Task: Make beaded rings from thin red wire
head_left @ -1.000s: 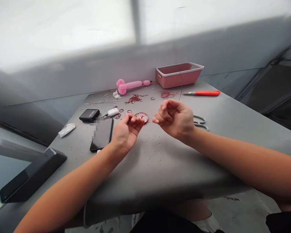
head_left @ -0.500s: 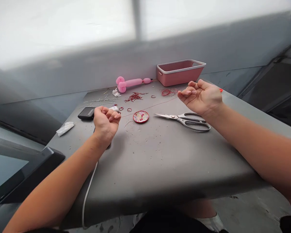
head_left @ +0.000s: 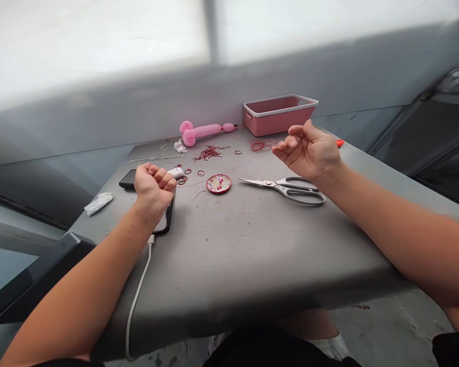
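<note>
A thin red thread runs across the table between my two hands, faint toward its right end. My left hand is closed around its left end, above a phone with a white cable plugged in. On the right, my right hand is raised with its fingers loosely curled at the thread's other end; the exact pinch is hard to see. Between the hands sits a small round red-rimmed dish of beads. Silver scissors lie just below my right hand, blades pointing left.
At the back stand a pink basket and a pink twisted balloon. Red thread coils, cut red pieces, small red rings, a black case and crumpled tissue lie around. A white cable hangs over the front edge.
My left hand has shifted left, uncovering more of the phone. My right hand has moved slightly left and up, with its fingers a little looser. The view has shifted slightly.
</note>
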`<state>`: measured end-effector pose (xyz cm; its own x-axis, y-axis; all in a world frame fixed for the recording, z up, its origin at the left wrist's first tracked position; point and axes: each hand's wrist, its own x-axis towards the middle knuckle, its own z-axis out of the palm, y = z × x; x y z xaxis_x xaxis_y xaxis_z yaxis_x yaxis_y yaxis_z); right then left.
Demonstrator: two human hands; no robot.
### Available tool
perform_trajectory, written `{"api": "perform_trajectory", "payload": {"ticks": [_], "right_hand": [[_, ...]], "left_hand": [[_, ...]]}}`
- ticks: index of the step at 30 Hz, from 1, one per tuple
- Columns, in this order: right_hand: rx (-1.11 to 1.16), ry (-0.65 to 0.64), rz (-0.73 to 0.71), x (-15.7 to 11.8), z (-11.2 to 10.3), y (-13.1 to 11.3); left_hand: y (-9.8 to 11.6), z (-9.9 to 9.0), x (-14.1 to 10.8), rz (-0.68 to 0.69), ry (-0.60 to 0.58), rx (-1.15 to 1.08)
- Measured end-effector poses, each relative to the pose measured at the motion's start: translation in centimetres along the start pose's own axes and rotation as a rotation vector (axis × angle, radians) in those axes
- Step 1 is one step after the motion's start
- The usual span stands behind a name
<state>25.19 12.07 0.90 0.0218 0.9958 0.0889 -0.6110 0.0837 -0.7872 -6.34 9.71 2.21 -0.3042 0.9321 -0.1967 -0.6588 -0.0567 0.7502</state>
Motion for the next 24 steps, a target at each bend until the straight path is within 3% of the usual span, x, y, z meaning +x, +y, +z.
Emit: {"api": "perform_trajectory", "payload": {"ticks": [10,17,24], "right_hand": [[0.115,-0.055,0.076,-1.3,0.9,-1.0],[-0.137,-0.343,-0.083,-0.9,0.1,-1.6],[-0.305,-0.408,-0.209,-0.5,-0.3,-2.0]], "left_hand": [[0.4,-0.4,1.1,-0.074,-0.007,0.021],[1.4,-0.3,0.8,-0.067,-0.006,0.001],[2.1,-0.4,1.1,-0.09,0.036,-0.027]]}}
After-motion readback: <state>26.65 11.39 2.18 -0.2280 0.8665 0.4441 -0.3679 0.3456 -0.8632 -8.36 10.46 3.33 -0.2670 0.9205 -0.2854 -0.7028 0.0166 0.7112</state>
